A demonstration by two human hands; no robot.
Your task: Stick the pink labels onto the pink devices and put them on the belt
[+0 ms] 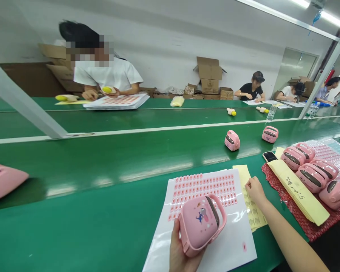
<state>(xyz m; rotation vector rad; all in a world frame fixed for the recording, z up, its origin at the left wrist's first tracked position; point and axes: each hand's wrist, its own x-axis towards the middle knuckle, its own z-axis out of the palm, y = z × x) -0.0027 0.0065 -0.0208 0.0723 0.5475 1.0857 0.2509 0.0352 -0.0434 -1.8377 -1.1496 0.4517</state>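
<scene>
While the left hand [181, 249] is cradling a pink handled plastic case [201, 223], the right hand [255, 190] is reaching a yellow paper sheet [253, 211].
The left fingers [177, 236] are wrapping the case over a pink sticker sheet [200, 185] on the green bench [73, 226]; the right fingers [248, 185] are drawn narrow, apparently holding nothing. A loose grip could be dropping the glossy case, and a stray elbow could be toppling the pink cases [310, 177] on the red bubble mat [286, 215].

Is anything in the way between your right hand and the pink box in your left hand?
Nothing visible stands in the way. The right hand is at the yellow paper, and the pink box sits in the left hand, just over the sticker sheet.
</scene>
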